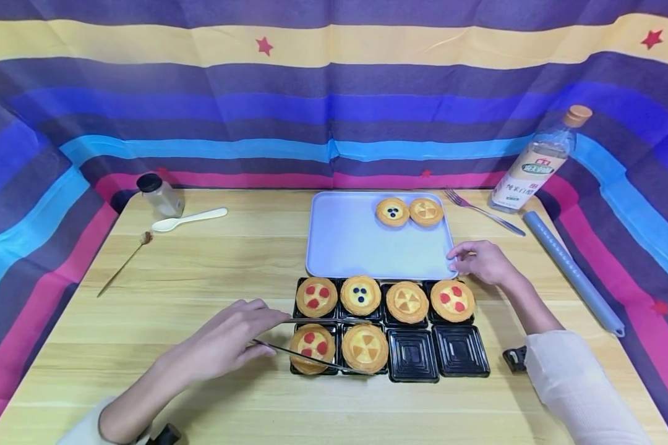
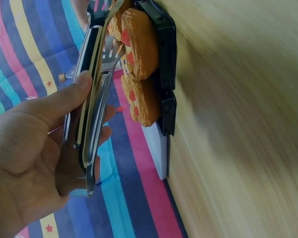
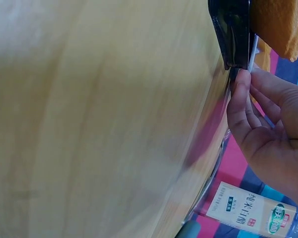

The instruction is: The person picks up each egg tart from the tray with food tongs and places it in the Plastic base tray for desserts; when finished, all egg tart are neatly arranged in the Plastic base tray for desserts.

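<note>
My left hand point(image 1: 222, 337) grips metal tongs point(image 2: 89, 109) with fork-like ends in the left wrist view. The tong arms reach to either side of a tart with orange triangles point(image 1: 365, 349), which sits in a black square plastic holder in the front row; contact cannot be told. Left of it is a tart with red pieces point(image 1: 313, 347). Several tarts fill the back row of holders, including a blue-dotted one point(image 1: 360, 295). My right hand point(image 1: 485, 262) pinches the right edge of a pale tray point(image 1: 351, 238), which carries a blue-dotted tart point(image 1: 392, 212) and an orange-triangle tart point(image 1: 426, 212).
Two bare black holders point(image 1: 414, 355) are at the front right. A fork point(image 1: 487, 213), a bottle point(image 1: 534, 164) and a grey rod point(image 1: 573, 272) stand or lie on the right. At left are a dark-lidded jar point(image 1: 161, 196), a white spoon point(image 1: 192, 219) and a thin stick point(image 1: 124, 266).
</note>
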A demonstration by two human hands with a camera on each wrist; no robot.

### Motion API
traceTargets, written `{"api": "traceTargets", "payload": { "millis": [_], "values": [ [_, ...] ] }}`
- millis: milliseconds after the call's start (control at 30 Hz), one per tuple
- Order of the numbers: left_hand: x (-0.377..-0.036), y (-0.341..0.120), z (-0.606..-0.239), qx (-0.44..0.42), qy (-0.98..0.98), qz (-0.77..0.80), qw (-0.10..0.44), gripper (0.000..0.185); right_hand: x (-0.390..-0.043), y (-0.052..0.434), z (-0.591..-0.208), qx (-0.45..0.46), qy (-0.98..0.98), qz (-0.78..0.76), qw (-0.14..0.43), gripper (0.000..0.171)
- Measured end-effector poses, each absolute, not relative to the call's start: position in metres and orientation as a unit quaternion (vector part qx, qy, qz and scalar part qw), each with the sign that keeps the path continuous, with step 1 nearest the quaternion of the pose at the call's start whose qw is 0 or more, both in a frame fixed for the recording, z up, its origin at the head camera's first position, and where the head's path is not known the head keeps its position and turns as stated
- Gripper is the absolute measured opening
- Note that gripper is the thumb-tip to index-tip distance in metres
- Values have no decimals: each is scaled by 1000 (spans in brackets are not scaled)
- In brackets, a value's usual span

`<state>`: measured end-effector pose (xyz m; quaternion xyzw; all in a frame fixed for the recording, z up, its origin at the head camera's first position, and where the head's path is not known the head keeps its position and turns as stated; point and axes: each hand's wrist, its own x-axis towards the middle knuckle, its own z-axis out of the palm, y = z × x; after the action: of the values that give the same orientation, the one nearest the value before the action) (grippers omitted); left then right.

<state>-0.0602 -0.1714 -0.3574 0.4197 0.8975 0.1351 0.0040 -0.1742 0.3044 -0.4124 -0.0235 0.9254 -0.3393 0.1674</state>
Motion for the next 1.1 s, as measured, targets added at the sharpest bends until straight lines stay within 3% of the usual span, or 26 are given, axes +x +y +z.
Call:
{"api": "traceTargets", "payload": {
  "millis": [367,700,1100],
  "values": [
    [-60,-172,-354,420,897,135,9,56,-174,305,-412,-22,924,-344,164,25],
    [-61,-172,-340,400,901,159,52,55,-173,303,-412,-23,922,-351,164,26],
    [-88,-160,-328,406,898,168,20,59,-173,304,-412,-23,921,-351,166,27]
  ]
}}
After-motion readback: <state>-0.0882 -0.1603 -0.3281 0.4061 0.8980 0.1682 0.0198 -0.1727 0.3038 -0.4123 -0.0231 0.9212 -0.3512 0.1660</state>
